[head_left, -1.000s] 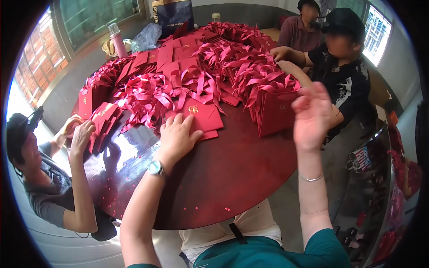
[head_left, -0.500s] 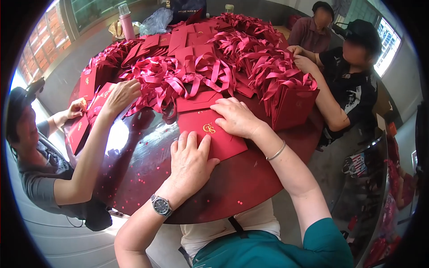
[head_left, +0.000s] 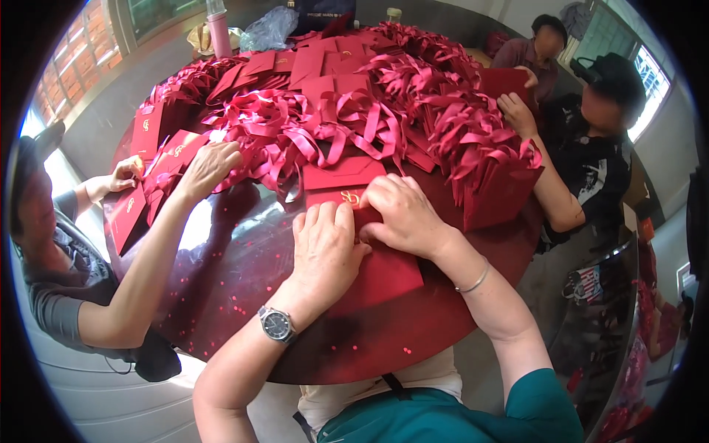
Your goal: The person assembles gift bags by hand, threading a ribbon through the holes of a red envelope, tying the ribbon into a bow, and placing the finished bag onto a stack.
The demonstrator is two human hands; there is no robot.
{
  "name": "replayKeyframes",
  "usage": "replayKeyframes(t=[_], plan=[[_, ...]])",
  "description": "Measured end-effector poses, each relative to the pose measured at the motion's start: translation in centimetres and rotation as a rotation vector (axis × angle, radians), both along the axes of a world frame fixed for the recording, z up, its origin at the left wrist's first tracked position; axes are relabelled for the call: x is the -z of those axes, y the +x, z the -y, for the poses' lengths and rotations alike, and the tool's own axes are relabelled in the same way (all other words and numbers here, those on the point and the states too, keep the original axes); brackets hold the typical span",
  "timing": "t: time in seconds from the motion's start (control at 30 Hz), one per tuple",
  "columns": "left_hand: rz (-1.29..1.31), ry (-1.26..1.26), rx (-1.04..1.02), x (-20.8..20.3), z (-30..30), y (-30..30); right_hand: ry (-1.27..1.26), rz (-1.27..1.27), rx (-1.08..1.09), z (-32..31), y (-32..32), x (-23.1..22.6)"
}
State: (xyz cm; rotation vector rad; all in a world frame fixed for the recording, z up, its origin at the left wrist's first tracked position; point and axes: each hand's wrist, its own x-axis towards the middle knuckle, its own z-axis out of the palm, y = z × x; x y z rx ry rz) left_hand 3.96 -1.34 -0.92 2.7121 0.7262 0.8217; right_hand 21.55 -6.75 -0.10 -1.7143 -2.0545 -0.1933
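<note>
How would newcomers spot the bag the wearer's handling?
On the round dark-red table, go to the wearer's side. In front of the ribboned heap lies a flat red bag. Unlike its neighbours, it's under the wearer's left hand and right hand.

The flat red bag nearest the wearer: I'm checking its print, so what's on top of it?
The left hand and right hand rest on the red bag; gold print shows beside the latter. The surface they cover can't be seen.
</note>
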Motion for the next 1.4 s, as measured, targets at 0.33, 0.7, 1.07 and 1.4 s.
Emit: replayKeyframes(t=[0.33,0.7,1.07,1.4], plan=[[0.076,-0.017,-0.028,0.0,-0.8,-1.3,0.01,-0.292,0.194,-13.1,0.1,1.3],[-0.052,-0.262,0.117,0.9,-1.3,-1.5,-0.034,-0.073,0.109,-2.2,1.0,-2.1],[-0.086,-0.296,0.104,0.5,-0.7,-1.4,-0.262,-0.276,-0.082,-3.0,0.2,-1.8],[-0.099,-0.231,0.229,-0.2,0.4,-2.0,-0.231,-0.117,0.034,-8.2,-3.1,1.9]])
